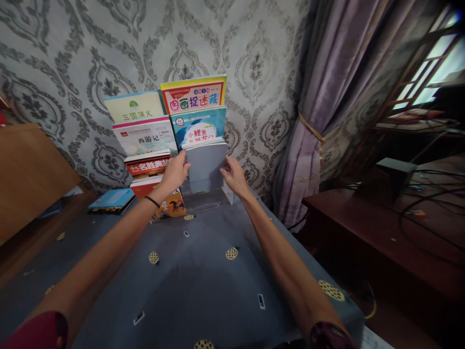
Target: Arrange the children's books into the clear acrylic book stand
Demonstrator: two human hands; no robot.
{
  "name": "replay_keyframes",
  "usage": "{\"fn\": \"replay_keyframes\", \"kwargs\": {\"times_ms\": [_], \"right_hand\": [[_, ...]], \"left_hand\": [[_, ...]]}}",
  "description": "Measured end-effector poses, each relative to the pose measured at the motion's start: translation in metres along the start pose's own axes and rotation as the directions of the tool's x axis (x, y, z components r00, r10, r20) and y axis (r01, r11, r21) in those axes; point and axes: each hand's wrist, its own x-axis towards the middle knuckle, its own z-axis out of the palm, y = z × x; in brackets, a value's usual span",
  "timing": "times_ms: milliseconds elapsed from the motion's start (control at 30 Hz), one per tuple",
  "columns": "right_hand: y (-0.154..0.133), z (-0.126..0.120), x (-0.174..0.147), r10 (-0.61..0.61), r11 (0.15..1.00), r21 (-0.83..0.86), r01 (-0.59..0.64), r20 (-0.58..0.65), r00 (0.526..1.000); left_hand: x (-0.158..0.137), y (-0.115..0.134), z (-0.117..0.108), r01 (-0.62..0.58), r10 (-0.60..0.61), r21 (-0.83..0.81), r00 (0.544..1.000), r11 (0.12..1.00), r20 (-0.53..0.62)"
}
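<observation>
A book with a plain grey cover [206, 162] stands upright in the right column of a clear tiered book rack [203, 199]. My left hand [176, 172] grips its left edge, thumb on the cover. On its right edge, my right hand [234, 175] holds with thumb and bent fingers. Pale page edges show along its top. Behind it are a blue book [199, 123] and a yellow and red book [196, 94]. The left column bears a cream book [136, 107], a white book [147, 138], a red book [145, 166] and an orange book [170, 206], partly behind my left hand.
A dark grey tablecloth with yellow pineapples [192, 281] covers the table. Left of the rack lies a blue book [112, 198] on a small pile. A wooden board [34, 169] stands far left. Patterned wall, purple curtain [308, 111] and a reddish desk with cables [399, 218] surround it.
</observation>
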Motion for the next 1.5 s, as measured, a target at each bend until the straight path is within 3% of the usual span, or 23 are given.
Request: {"fn": "replay_keyframes", "kwargs": {"times_ms": [167, 500, 1033, 1300, 1500], "right_hand": [[-0.001, 0.000, 0.001, 0.008, 0.999, -0.044, -0.008, 0.004, 1.000], [-0.007, 0.001, 0.003, 0.019, 0.994, -0.110, -0.019, 0.000, 1.000], [-0.002, 0.006, 0.001, 0.051, 0.973, -0.227, -0.050, -0.001, 0.999], [-0.007, 0.009, -0.003, 0.022, 0.953, -0.302, -0.034, -0.044, 0.999], [-0.005, 0.011, -0.005, 0.079, 0.929, -0.354, -0.106, -0.090, 0.993]], "left_hand": [[0.005, 0.002, -0.003, 0.023, -0.024, 0.051, 1.000, 0.998, 0.011], [0.005, 0.010, -0.005, 0.221, -0.216, -0.060, 0.973, 0.973, 0.083], [0.007, 0.012, -0.003, 0.227, -0.239, 0.112, 0.965, 0.967, 0.110], [-0.003, 0.010, -0.008, 0.156, -0.166, 0.181, 0.985, 0.971, 0.043], [0.006, 0.006, -0.007, 0.179, -0.182, 0.160, 0.983, 0.971, 0.006]]}}
